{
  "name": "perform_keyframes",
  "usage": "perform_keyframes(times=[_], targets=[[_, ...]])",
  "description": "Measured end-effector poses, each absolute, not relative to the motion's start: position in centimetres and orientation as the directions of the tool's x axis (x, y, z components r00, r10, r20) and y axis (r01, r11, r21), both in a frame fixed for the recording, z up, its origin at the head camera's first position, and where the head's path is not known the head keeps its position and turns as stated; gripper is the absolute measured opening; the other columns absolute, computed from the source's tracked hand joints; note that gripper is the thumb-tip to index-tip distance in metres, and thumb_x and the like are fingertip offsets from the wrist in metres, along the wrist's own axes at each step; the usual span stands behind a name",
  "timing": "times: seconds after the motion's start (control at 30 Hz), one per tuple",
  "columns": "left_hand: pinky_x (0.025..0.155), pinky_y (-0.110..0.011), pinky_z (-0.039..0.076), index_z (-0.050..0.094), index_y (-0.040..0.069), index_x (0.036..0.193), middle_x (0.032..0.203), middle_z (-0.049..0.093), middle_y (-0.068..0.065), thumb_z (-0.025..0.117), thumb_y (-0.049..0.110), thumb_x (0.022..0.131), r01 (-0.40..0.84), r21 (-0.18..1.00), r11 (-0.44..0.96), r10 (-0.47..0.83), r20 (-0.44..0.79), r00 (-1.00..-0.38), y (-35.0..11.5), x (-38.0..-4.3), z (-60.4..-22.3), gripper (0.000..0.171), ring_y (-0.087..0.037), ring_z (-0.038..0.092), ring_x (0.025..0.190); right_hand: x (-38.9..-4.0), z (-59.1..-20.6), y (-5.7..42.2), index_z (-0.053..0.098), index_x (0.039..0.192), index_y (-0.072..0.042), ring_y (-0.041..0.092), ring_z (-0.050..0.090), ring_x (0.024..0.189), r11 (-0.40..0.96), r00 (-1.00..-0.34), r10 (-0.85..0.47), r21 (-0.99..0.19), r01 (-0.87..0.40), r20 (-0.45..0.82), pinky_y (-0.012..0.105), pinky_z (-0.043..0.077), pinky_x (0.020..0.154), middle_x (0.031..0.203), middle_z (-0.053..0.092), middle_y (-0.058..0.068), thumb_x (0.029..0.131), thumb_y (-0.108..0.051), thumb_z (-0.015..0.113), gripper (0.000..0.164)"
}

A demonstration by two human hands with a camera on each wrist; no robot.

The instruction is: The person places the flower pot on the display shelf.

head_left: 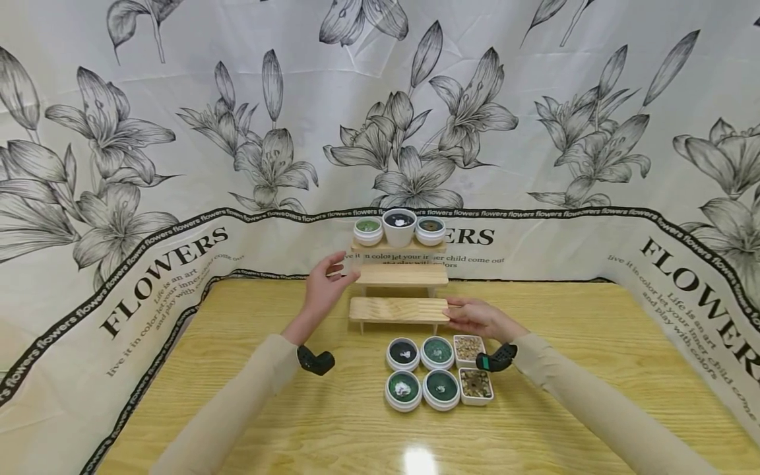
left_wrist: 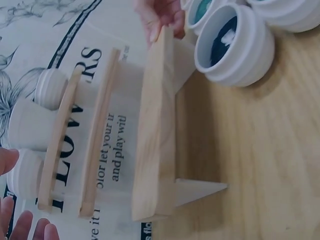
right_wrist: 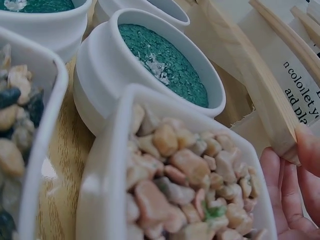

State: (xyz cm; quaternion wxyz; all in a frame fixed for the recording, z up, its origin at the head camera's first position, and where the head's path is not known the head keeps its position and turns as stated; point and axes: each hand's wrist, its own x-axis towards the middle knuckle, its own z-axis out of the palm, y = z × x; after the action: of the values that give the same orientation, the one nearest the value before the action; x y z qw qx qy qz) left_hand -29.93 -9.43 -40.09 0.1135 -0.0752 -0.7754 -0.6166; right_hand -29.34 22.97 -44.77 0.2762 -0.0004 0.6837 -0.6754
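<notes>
A three-tier wooden display stand (head_left: 396, 309) stands on the table, its boards on pale supports. At the right end of its lowest board, my right hand (head_left: 479, 318) pinches the wood between thumb and fingers. My left hand (head_left: 324, 285) is beside the left ends of the upper boards, its fingers spread and loosely bent with nothing held. Along the top board sit a taller white pot (head_left: 399, 232) and two low round white pots, one with green filling (head_left: 369, 229), the other with brownish filling (head_left: 430, 229).
In front of the stand are several round white pots with dark or green filling (head_left: 441, 388). Beside them stand two square white dishes of pebbles, one with pinkish stones (right_wrist: 195, 180), one with mixed stones (head_left: 476, 384). A flower-printed cloth (head_left: 285, 244) hangs behind the table.
</notes>
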Motion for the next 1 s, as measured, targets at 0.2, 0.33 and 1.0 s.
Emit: perform_keyframes(times=[0.2, 0.33, 1.0], targets=[[0.104, -0.048, 0.044, 0.051, -0.002, 0.134, 0.136, 0.052, -0.021, 0.073, 0.011, 0.084, 0.262, 0.945, 0.197, 0.038, 0.260, -0.965, -9.1, -27.9, -41.0, 0.056, -0.037, 0.051, 0.121, -29.5, -44.9, 22.9, 0.005, 0.150, 0.009, 0.002, 0.061, 0.085, 0.072, -0.845, -0.379, -0.922, 0.381, -0.378, 0.019, 0.055, 0.083, 0.104, 0.057, 0.000, 0.098, -0.002, 0.047, 0.068], [0.104, -0.051, 0.044, 0.050, -0.003, 0.134, 0.137, 0.051, -0.022, 0.073, 0.009, 0.084, 0.259, 0.951, 0.170, 0.069, 0.251, -0.966, -8.8, -26.7, -41.6, 0.056, -0.039, 0.050, 0.123, -29.7, -44.9, 23.0, 0.006, 0.150, 0.008, 0.003, 0.061, 0.084, 0.071, -0.845, -0.366, -0.917, 0.392, -0.390, 0.018, 0.055, 0.081, 0.103, 0.058, 0.001, 0.098, -0.002, 0.048, 0.068], [0.101, -0.049, 0.047, 0.054, -0.003, 0.130, 0.132, 0.056, -0.021, 0.074, 0.008, 0.082, 0.164, 0.978, 0.126, 0.141, 0.146, -0.979, -7.9, -22.3, -44.9, 0.052, -0.041, 0.052, 0.118, -29.7, -45.0, 23.0, 0.004, 0.150, 0.009, 0.001, 0.060, 0.083, 0.091, -0.844, -0.391, -0.928, 0.361, -0.366, 0.018, 0.055, 0.081, 0.101, 0.057, -0.001, 0.098, -0.004, 0.047, 0.069]])
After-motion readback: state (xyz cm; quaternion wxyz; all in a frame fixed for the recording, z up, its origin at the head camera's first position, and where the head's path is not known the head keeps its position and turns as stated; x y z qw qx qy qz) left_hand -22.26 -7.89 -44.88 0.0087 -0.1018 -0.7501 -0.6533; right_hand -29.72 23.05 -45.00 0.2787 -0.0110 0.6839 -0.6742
